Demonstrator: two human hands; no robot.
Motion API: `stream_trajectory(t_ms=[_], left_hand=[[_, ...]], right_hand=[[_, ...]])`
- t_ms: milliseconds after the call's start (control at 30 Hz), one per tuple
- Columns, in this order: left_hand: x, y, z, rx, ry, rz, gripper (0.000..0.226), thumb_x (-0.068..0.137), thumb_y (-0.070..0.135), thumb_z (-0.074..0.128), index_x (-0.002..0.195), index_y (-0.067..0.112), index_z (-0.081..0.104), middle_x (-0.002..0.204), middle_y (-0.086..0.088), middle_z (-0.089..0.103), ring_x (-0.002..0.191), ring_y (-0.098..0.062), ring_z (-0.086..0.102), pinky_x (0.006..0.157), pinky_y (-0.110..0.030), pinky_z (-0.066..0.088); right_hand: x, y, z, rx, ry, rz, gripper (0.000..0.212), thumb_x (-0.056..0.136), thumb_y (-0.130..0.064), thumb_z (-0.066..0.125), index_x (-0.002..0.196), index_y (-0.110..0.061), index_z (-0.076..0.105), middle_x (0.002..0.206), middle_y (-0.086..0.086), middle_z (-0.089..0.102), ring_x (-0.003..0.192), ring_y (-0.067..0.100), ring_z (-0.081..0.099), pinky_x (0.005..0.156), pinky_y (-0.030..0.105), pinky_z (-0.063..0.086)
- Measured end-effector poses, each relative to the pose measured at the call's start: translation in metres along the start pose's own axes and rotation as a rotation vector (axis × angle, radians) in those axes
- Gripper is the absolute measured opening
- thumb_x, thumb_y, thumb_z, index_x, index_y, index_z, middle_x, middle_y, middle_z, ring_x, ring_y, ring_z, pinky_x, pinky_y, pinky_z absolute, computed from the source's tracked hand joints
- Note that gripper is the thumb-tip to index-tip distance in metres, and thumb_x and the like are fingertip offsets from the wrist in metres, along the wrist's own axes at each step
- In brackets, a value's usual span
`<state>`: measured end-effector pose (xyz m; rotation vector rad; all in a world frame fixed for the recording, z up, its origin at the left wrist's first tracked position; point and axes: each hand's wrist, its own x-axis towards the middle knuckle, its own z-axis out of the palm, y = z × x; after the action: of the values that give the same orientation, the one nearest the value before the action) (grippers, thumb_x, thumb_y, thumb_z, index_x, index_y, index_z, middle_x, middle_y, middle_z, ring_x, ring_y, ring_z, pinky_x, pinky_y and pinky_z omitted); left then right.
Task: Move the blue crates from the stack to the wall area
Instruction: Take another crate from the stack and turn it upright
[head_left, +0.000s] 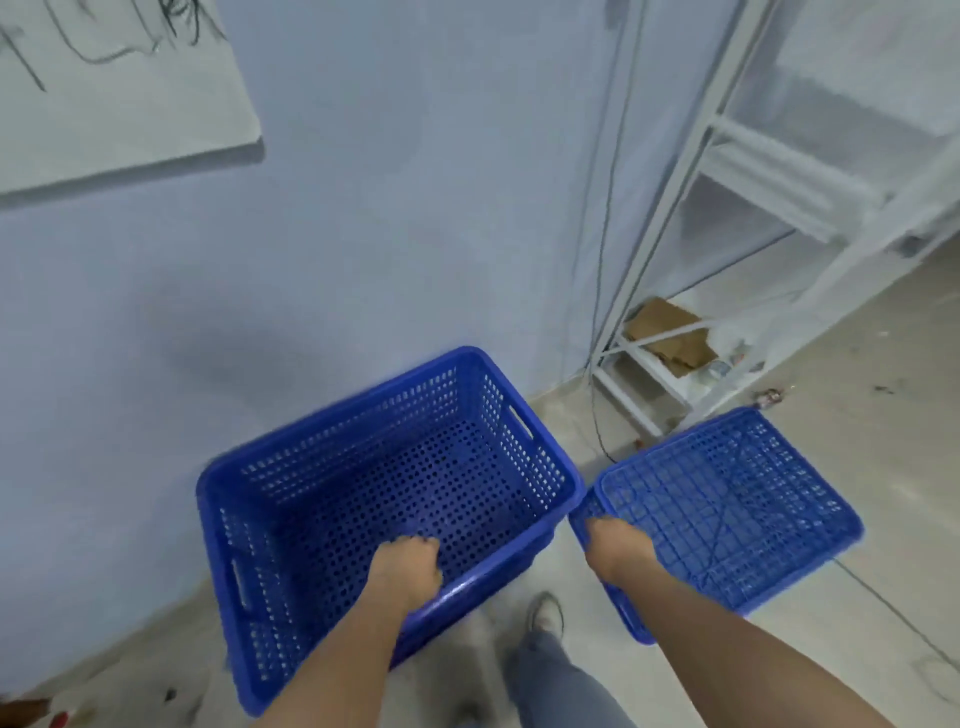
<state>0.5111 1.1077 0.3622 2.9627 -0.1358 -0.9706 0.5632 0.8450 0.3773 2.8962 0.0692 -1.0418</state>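
Note:
Two blue perforated crates are close to the pale blue wall (389, 208). The left crate (322, 499) is upright and open, with nothing inside, and its far side is next to the wall. My left hand (402, 571) grips its near rim, fingers curled inside. The right crate (737, 504) is upside down, its gridded bottom facing up, just right of the first. My right hand (615, 545) holds its near left corner. Whether either crate rests fully on the floor I cannot tell.
A white metal shelf frame (727, 218) stands at the right against the wall, with cardboard (670, 332) and a cable (602, 312) at its base. A whiteboard (119, 93) hangs upper left. My leg and shoe (545, 618) are between the crates on the concrete floor.

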Motion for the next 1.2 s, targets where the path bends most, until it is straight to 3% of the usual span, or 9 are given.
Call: stream_trajectory(t_ms=[200,300,367,467,533,633,800,1200], left_hand=[[0.034,0.057,-0.102,0.071,0.174,0.137,0.029,0.095,0.034,0.036,0.108,0.013,0.05,0.1,-0.003,0.049,0.091,-0.019,0.047,0.078,-0.031,0.042],[0.058,0.118,-0.155,0.041,0.228,0.243,0.036,0.091,0.035,0.041,0.113,0.011,0.053,0.111,-0.004,0.056,0.102,-0.022,0.054,0.082,-0.034,0.045],[0.073,0.168,-0.186,0.034,0.228,0.333,0.048,0.086,0.039,0.045,0.125,0.012,0.051,0.128,-0.006,0.053,0.115,-0.025,0.051,0.094,-0.036,0.045],[0.079,0.248,-0.222,0.102,0.222,0.478,0.073,0.088,0.043,0.046,0.151,0.013,0.023,0.157,-0.007,0.025,0.144,-0.025,0.024,0.115,-0.036,0.026],[0.077,0.297,-0.24,0.159,0.24,0.553,0.08,0.091,0.047,0.044,0.155,0.014,0.007,0.163,-0.005,0.007,0.15,-0.023,0.006,0.121,-0.035,0.012],[0.074,0.352,-0.251,0.212,0.263,0.608,0.086,0.091,0.053,0.041,0.154,0.013,-0.001,0.163,-0.006,-0.002,0.151,-0.021,-0.002,0.122,-0.036,0.008],[0.087,0.404,-0.244,0.226,0.255,0.638,0.089,0.089,0.057,0.041,0.155,0.013,-0.001,0.163,-0.006,0.001,0.151,-0.021,-0.001,0.122,-0.037,0.007],[0.163,0.471,-0.233,0.366,0.083,0.694,0.085,0.091,0.054,0.037,0.154,0.013,-0.002,0.163,-0.006,-0.001,0.151,-0.023,0.0,0.122,-0.04,0.012]], right_hand=[[-0.036,0.096,-0.038,0.132,0.127,0.183,0.052,0.097,-0.027,0.035,0.146,-0.011,0.029,0.147,0.008,0.04,0.134,0.026,0.04,0.111,0.039,0.031],[-0.049,0.147,-0.058,0.213,0.205,0.237,0.059,0.097,-0.034,0.035,0.15,-0.011,0.021,0.155,0.007,0.029,0.142,0.025,0.027,0.117,0.042,0.02],[-0.055,0.181,-0.07,0.257,0.232,0.251,0.063,0.098,-0.037,0.035,0.152,-0.012,0.014,0.16,0.006,0.018,0.147,0.023,0.015,0.119,0.043,0.014],[-0.061,0.23,-0.085,0.286,0.233,0.278,0.069,0.098,-0.042,0.034,0.154,-0.015,0.003,0.163,0.004,0.001,0.15,0.021,0.002,0.121,0.043,0.008],[-0.066,0.258,-0.094,0.301,0.244,0.296,0.072,0.098,-0.046,0.033,0.154,-0.016,0.0,0.163,0.004,-0.003,0.15,0.021,-0.001,0.121,0.043,0.008],[-0.071,0.291,-0.104,0.327,0.288,0.321,0.074,0.096,-0.048,0.034,0.153,-0.014,0.0,0.162,0.005,-0.001,0.15,0.021,0.001,0.12,0.042,0.011],[-0.065,0.327,-0.104,0.363,0.318,0.337,0.076,0.094,-0.051,0.034,0.153,-0.014,0.003,0.162,0.006,0.005,0.149,0.022,0.007,0.119,0.043,0.015],[-0.021,0.385,-0.077,0.56,0.135,0.468,0.077,0.095,-0.056,0.031,0.154,-0.018,0.0,0.162,0.005,0.002,0.15,0.023,0.003,0.12,0.044,0.013]])
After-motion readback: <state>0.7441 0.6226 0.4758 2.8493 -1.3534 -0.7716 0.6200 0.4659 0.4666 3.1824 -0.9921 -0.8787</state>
